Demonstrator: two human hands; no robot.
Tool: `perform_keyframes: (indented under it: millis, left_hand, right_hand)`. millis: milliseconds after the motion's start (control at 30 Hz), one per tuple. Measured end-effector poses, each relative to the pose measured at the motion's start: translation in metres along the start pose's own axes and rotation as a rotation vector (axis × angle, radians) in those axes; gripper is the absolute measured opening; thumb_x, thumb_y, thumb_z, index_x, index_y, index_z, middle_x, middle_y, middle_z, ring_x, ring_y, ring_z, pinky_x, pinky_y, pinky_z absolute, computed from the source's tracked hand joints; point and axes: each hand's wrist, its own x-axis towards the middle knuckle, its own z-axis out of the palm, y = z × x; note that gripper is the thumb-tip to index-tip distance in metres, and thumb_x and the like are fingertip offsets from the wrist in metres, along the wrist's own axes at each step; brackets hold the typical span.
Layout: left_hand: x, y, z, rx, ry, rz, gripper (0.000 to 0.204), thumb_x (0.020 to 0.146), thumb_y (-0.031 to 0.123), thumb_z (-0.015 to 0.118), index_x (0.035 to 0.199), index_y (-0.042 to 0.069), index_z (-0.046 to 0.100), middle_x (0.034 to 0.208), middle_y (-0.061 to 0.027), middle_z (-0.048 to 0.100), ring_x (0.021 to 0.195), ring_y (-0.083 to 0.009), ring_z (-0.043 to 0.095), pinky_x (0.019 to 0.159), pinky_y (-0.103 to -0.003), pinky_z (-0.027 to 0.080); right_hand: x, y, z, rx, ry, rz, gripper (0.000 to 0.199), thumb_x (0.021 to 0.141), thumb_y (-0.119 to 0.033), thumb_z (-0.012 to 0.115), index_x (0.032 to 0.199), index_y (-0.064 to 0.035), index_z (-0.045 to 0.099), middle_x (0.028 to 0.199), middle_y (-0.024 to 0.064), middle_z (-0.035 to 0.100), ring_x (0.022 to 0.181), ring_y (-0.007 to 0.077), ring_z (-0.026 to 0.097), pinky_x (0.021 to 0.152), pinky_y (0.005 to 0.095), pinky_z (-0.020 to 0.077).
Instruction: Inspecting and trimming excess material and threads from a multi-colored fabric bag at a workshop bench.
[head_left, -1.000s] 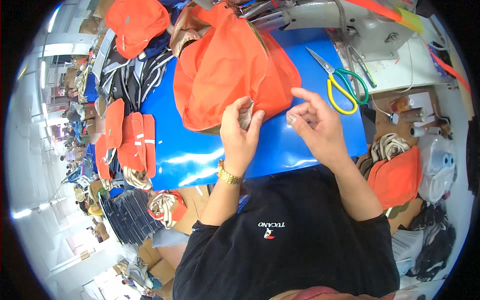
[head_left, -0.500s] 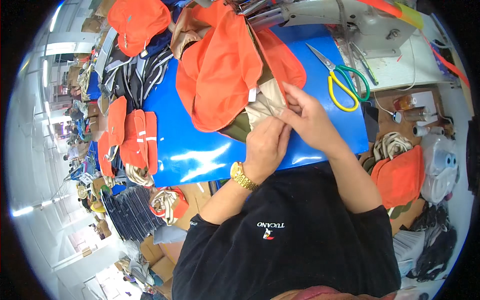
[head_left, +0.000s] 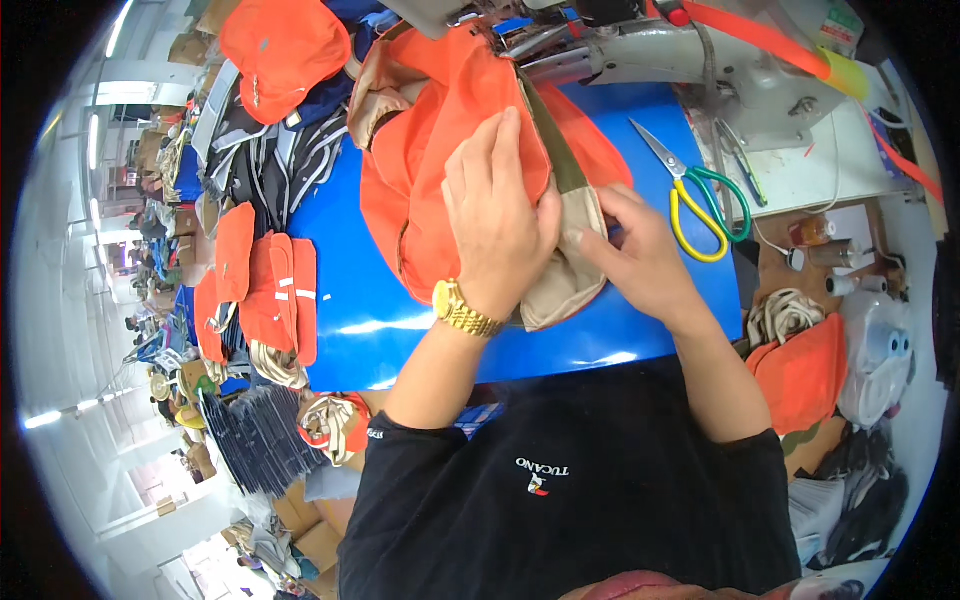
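Observation:
A large orange fabric piece (head_left: pixel 420 170) with beige and olive parts lies on the blue tabletop (head_left: pixel 370 355), partly folded, its far end beneath the machine. My left hand (head_left: pixel 495 220), with a gold watch at the wrist, rests flat on the orange cloth, fingers stretched out away from me. Close by on the right, my right hand (head_left: pixel 640 255) pinches the edge of the beige section (head_left: pixel 560 290), thumb on top and fingertips partly hidden. Between the two hands, an olive strip (head_left: pixel 556 140) runs up along the orange edge.
Scissors (head_left: pixel 692 205) with yellow and green handles lie right of the cloth, near tweezers (head_left: pixel 738 165). A sewing machine (head_left: pixel 770 90) stands at the far right. Orange pieces (head_left: pixel 275 290) hang at the left edge, below dark straps (head_left: pixel 280 165). More orange cloth (head_left: pixel 800 370) sits at right.
My left hand has left the near edge and moved up onto the orange cloth, flattening out. The beige section now spreads toward me; my right hand has shifted slightly right and nearer.

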Motion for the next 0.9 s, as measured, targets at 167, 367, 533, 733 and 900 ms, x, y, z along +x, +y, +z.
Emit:
perform_keyframes:
  millis: [167, 367, 533, 733, 900]
  left_hand:
    - [0.005, -0.013, 0.004, -0.091, 0.052, -0.079, 0.045, 0.083, 0.000, 0.072, 0.128, 0.001, 0.065, 0.110, -0.0164, 0.065, 0.099, -0.0335, 0.062, 0.086, -0.043, 0.051]
    - [0.017, -0.018, -0.019, -0.102, 0.066, 0.060, 0.033, 0.082, -0.005, 0.072, 0.114, 0.002, 0.074, 0.090, -0.0085, 0.067, 0.082, -0.0265, 0.063, 0.071, -0.037, 0.051]
    - [0.027, -0.009, -0.032, -0.091, -0.082, 0.072, 0.038, 0.076, -0.006, 0.072, 0.113, 0.001, 0.075, 0.089, -0.0086, 0.065, 0.078, -0.0247, 0.063, 0.066, -0.036, 0.052]
    - [0.031, -0.002, -0.033, -0.099, -0.137, 0.040, 0.040, 0.076, -0.006, 0.071, 0.115, 0.000, 0.074, 0.090, -0.0089, 0.062, 0.077, -0.0247, 0.062, 0.066, -0.036, 0.052]
    - [0.032, 0.000, -0.029, -0.132, -0.130, 0.018, 0.036, 0.082, -0.006, 0.070, 0.117, 0.000, 0.073, 0.087, -0.0102, 0.062, 0.075, -0.0252, 0.063, 0.064, -0.036, 0.051]
  right_hand:
    - [0.025, -0.004, -0.003, 0.010, 0.009, 0.120, 0.032, 0.094, -0.016, 0.070, 0.120, 0.0030, 0.067, 0.094, 0.0087, 0.068, 0.079, 0.0125, 0.062, 0.074, 0.0281, 0.0510]
    - [0.038, -0.018, -0.007, 0.367, -0.190, 0.149, 0.038, 0.100, -0.005, 0.060, 0.137, 0.0014, 0.060, 0.108, 0.0005, 0.068, 0.088, 0.0028, 0.058, 0.076, 0.0242, 0.0504]
    - [0.034, -0.024, 0.000, 0.384, -0.210, 0.117, 0.046, 0.099, -0.002, 0.056, 0.144, 0.0008, 0.053, 0.107, -0.0005, 0.066, 0.090, 0.0036, 0.056, 0.078, 0.0237, 0.0488]
    - [0.032, -0.022, 0.000, 0.288, -0.198, 0.091, 0.046, 0.098, -0.003, 0.057, 0.144, 0.0000, 0.053, 0.102, 0.0012, 0.064, 0.086, 0.0054, 0.054, 0.076, 0.0248, 0.0474]
    - [0.031, -0.023, 0.000, 0.310, -0.196, 0.086, 0.048, 0.099, -0.003, 0.056, 0.146, 0.0010, 0.051, 0.106, 0.0040, 0.067, 0.092, 0.0060, 0.060, 0.082, 0.0259, 0.0502]
